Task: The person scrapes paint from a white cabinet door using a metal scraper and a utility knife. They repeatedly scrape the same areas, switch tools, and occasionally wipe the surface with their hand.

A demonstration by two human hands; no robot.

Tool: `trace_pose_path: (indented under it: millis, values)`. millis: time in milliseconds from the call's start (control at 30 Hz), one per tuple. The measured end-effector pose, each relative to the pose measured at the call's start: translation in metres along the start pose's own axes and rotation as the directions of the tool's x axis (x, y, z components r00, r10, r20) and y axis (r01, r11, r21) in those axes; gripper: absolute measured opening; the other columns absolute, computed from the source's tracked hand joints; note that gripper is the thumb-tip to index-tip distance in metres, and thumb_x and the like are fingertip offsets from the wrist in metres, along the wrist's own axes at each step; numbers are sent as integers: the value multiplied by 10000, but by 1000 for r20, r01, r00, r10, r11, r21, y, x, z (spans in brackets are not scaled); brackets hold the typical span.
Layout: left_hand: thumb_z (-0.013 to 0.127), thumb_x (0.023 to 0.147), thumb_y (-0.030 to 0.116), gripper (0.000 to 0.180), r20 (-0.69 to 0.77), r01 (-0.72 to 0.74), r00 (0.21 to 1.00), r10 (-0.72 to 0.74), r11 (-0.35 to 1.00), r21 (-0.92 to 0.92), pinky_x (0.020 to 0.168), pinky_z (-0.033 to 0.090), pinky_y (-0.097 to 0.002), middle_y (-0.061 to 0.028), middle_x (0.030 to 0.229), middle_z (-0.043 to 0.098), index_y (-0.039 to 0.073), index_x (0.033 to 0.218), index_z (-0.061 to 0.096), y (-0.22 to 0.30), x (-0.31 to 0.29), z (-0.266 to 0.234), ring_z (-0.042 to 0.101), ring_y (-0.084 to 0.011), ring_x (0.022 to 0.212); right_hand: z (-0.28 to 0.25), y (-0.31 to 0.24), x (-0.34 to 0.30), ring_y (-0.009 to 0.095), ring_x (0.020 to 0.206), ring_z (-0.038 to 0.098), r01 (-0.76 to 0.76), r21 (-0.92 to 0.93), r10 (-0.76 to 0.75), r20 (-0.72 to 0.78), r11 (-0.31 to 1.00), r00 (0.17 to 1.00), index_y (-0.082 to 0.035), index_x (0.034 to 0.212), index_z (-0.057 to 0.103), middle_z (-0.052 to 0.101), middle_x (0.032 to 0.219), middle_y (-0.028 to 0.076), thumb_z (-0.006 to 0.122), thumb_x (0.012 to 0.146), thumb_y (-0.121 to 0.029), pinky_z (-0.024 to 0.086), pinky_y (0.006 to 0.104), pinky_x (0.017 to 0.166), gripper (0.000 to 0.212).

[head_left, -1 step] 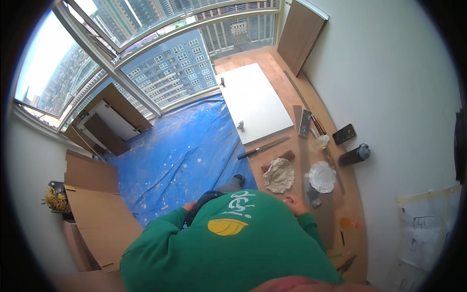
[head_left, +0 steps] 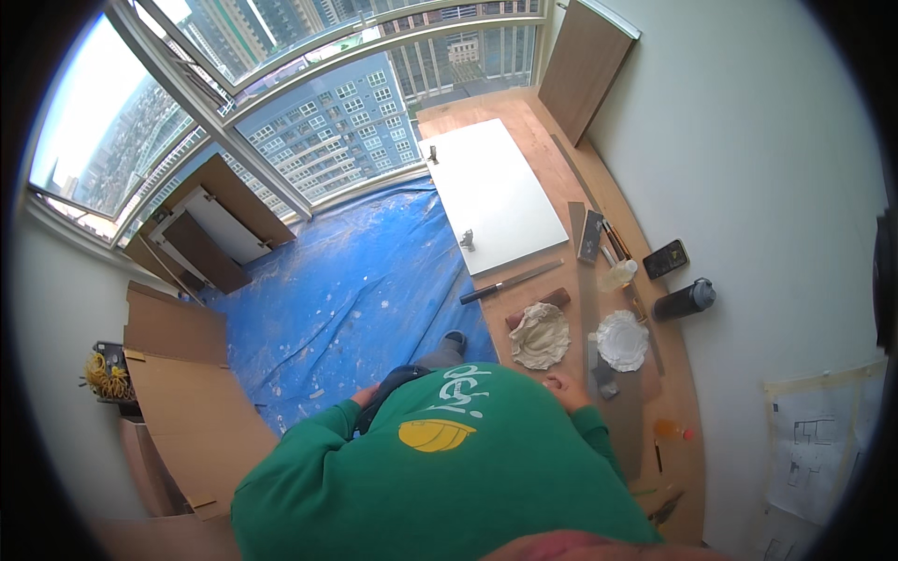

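My left hand [head_left: 366,395] hangs by my hip, mostly hidden by my green sweatshirt, and its fingers do not show. At the near edge of the wooden work surface rests my right hand [head_left: 565,387], its fingers curled; whatever they hold, if anything, is hidden. Just beyond it lies a crumpled cream cloth [head_left: 540,337], beside a brown cylinder [head_left: 552,301]. A white scalloped piece [head_left: 622,340] sits to the right, with a small grey block [head_left: 606,381] below it. Farther off, a handsaw [head_left: 510,283] lies along a white cabinet door [head_left: 494,196] with two hinges.
A dark bottle [head_left: 683,300], a phone [head_left: 666,259], a clear bottle [head_left: 619,275] and a dark box-shaped item [head_left: 590,236] stand or lie along the right. Blue sheeting [head_left: 337,280] covers the floor. Cardboard [head_left: 192,402] and panels [head_left: 210,234] are at left; a brown panel [head_left: 589,70] leans far right.
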State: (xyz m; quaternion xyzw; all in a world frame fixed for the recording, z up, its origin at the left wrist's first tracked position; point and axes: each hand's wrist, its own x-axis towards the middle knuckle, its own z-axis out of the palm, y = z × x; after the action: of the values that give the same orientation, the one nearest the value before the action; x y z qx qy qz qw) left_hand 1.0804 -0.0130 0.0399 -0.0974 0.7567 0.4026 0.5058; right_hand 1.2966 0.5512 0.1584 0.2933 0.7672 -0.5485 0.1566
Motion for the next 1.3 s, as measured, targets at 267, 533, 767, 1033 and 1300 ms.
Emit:
trace_pose_path:
  millis: [267, 533, 767, 1033, 1300]
  values:
    - [469, 1070, 483, 507, 149, 255, 964, -222, 591, -766, 1030, 530, -437, -111, 1239, 742, 100, 1318, 689, -27, -15, 9, 705, -273, 1100, 14, -40, 10, 241, 889, 697, -15, -165, 31, 96, 986, 995, 1, 1323, 652, 725, 1020, 156, 709, 962, -376, 555, 363, 809, 525]
    - [453, 1091, 413, 476, -104, -120, 992, 77, 852, -509, 1031, 476, -357, -67, 1200, 737, 67, 1313, 693, -90, 9, -51, 657, -185, 1064, 63, -99, 20, 269, 974, 717, -121, -373, 140, 24, 920, 990, 3, 1307, 658, 741, 1091, 176, 687, 969, -381, 563, 386, 867, 512]
    - [506, 1083, 263, 393, 24, -243, 964, 266, 909, -340, 1125, 406, -352, -76, 1328, 678, 44, 1382, 634, -160, -23, -174, 582, -190, 1231, 194, -218, 63, 323, 969, 726, 55, -339, -4, 148, 939, 989, -10, 1255, 685, 753, 1062, 194, 696, 954, -398, 563, 422, 864, 491]
    - [530, 1063, 283, 407, 11, 22, 1000, -20, 961, -276, 1094, 429, -392, -130, 1314, 683, 57, 1391, 613, -86, -97, -171, 603, -240, 1228, 235, -283, 99, 347, 985, 724, 46, -469, 59, 207, 882, 977, -19, 1269, 685, 749, 1069, 217, 696, 946, -406, 565, 431, 882, 504]
    - [538, 1052, 304, 400, -80, 117, 988, -134, 976, -182, 1066, 444, -407, -144, 1280, 691, 58, 1354, 628, -93, -72, -169, 617, -266, 1197, 231, -337, 175, 368, 1060, 710, 17, -598, 180, 269, 801, 946, -56, 1245, 702, 741, 1104, 226, 711, 931, -421, 549, 441, 932, 482]
